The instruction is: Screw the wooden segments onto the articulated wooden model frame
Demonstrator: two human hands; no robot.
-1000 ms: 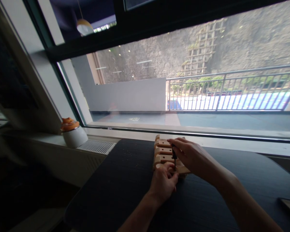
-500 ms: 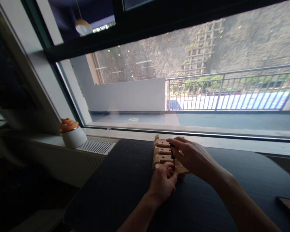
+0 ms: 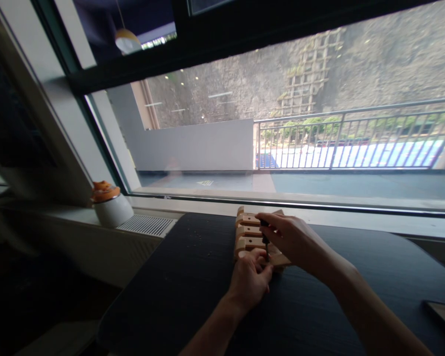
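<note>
A pale wooden assembly [image 3: 251,230] of several slats with dark holes and rounded ends rests on the black table. Its right part is partly covered by my hands. My right hand [image 3: 282,231] is closed around the dark handle of a screwdriver [image 3: 265,239], which stands nearly upright with its shaft pointing down at the near end of the wood. Low at the front, my left hand [image 3: 249,274] is closed, its thumb and fingers gripping the near edge of the assembly beside the screwdriver's tip. The tip itself is hidden among the fingers.
Small crumbs lie on the black table [image 3: 163,267] left of the wood. A flat dark-edged object [image 3: 443,314] lies at the right edge. Behind the table runs the window sill [image 3: 203,205], with a white pot with an orange top [image 3: 111,205] at left beside a vent grille [image 3: 148,225].
My right hand has shifted very slightly, with its fingers a little changed around the screwdriver handle. My left hand and the wooden assembly stay in place.
</note>
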